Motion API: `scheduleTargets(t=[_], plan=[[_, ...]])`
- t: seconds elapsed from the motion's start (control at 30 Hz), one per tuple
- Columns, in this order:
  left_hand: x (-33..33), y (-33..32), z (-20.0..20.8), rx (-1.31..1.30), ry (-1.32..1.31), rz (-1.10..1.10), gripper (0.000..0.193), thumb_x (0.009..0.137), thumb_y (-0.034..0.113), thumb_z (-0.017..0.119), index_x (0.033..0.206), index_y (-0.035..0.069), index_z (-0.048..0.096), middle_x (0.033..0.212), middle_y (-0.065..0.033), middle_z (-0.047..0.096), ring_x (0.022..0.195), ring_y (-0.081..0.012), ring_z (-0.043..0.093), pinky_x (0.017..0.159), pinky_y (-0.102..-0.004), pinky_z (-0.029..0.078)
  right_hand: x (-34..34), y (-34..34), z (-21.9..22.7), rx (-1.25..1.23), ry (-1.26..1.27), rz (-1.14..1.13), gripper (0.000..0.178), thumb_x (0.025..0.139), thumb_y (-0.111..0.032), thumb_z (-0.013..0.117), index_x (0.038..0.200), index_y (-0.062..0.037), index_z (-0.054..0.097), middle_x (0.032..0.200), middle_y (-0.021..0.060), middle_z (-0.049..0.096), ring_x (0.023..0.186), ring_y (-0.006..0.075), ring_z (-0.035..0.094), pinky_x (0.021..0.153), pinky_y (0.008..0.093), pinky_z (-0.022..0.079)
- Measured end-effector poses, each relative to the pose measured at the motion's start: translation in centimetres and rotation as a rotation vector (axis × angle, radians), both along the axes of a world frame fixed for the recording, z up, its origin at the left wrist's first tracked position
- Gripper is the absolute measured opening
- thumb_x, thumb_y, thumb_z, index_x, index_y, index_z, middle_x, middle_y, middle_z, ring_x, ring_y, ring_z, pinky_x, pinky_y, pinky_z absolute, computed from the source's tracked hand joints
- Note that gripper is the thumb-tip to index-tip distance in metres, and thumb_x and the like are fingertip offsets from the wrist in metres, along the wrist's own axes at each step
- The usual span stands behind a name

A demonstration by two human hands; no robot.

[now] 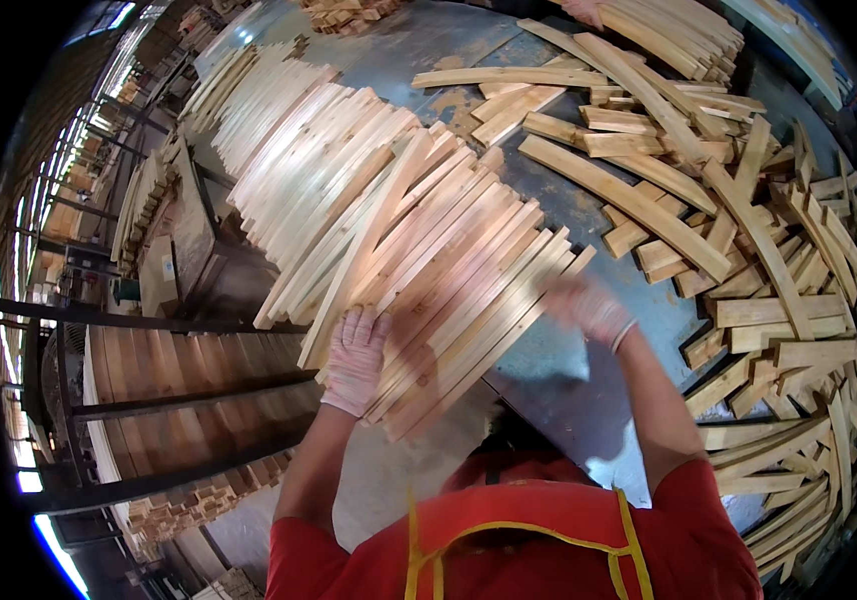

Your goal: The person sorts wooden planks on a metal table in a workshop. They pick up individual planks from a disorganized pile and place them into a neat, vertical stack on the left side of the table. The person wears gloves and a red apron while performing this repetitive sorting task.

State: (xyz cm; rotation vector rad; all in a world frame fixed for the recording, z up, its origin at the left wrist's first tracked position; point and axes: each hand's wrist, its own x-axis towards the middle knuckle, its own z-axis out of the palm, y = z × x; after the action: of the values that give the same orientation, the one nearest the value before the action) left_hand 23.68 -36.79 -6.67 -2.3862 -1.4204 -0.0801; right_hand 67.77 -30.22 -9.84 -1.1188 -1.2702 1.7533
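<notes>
A row of pale wooden strips (pixel 429 270) lies side by side in front of me, running up to the far left. At the strips' near left ends rests my left hand (pixel 357 362), in a white and pink work glove, its fingers stretched out over the wood. One longer strip (pixel 374 240) lies at a slant on top of the others, its near end by the left hand. My right hand (pixel 594 312), gloved too, is beside the right ends of the nearest strips. Motion smears its fingers, so I cannot tell whether it holds anything.
A blue-grey metal table (pixel 539 365) carries the strips. Loose wooden pieces (pixel 749 250) form a jumbled heap at the right. Another person's hand (pixel 583 10) touches a stack of strips (pixel 669 35) at the far edge. Dark rails (pixel 199 400) and stacked boards (pixel 179 370) stand at the left.
</notes>
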Motion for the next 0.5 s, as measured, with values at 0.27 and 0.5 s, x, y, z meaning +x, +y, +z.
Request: scheduleTargets(t=[0.27, 0.5], plan=[[14.7, -0.6, 0.8, -0.362, -0.301, 0.125, 0.044, 0.097, 0.028, 0.065, 0.138, 0.013, 0.063, 0.12, -0.0127, 0.068, 0.112, -0.0308, 0.067, 0.096, -0.047, 0.049, 1.3, 9.9, 3.6, 0.024, -0.51, -0.27, 0.053, 0.101, -0.035, 0.065, 0.145, -0.0057, 0.062, 0.128, 0.0162, 0.074, 0.12, 0.0294, 0.07, 0.106, 0.0405, 0.053], [20.6, 3.3, 10.3, -0.484, -0.342, 0.042, 0.028, 0.099, 0.031, 0.062, 0.121, 0.014, 0.063, 0.106, -0.0074, 0.067, 0.097, -0.0274, 0.067, 0.087, -0.0433, 0.049, 4.8, -3.1, 5.2, 0.404, -0.391, -0.392, 0.05, 0.107, -0.035, 0.062, 0.143, 0.0001, 0.06, 0.125, 0.01, 0.072, 0.119, 0.0256, 0.068, 0.107, 0.0414, 0.052]])
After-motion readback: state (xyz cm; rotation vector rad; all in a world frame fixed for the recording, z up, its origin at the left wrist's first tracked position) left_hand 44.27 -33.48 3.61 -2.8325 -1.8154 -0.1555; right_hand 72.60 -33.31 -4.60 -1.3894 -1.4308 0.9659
